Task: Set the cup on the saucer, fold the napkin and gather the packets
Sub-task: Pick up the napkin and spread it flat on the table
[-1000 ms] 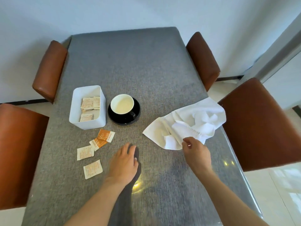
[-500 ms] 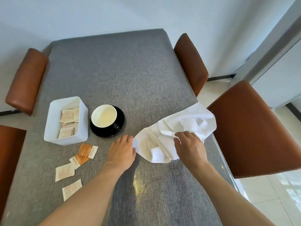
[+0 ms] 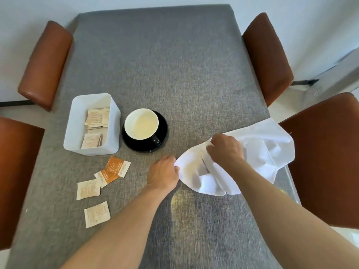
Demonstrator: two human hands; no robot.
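Observation:
A crumpled white napkin (image 3: pixel 266 150) lies at the table's right edge. My right hand (image 3: pixel 225 150) grips a bunch of it near its middle. My left hand (image 3: pixel 163 173) pinches the napkin's left corner. A cup (image 3: pixel 141 125), white inside and black outside, stands on a black saucer (image 3: pixel 164 123) just left of the hands. Several packets lie loose on the table: two orange ones (image 3: pixel 116 168) and two pale ones (image 3: pixel 88 189). More packets (image 3: pixel 96 119) lie in a white box (image 3: pixel 114 121).
The grey table (image 3: pixel 165 65) has brown chairs on both sides: two at the left (image 3: pixel 44 63) and two at the right (image 3: pixel 328 164). The napkin hangs slightly over the right edge by the nearer right chair.
My left hand slid right from the bare table to the napkin's left corner and took hold. My right hand moved up onto the napkin and bunched it.

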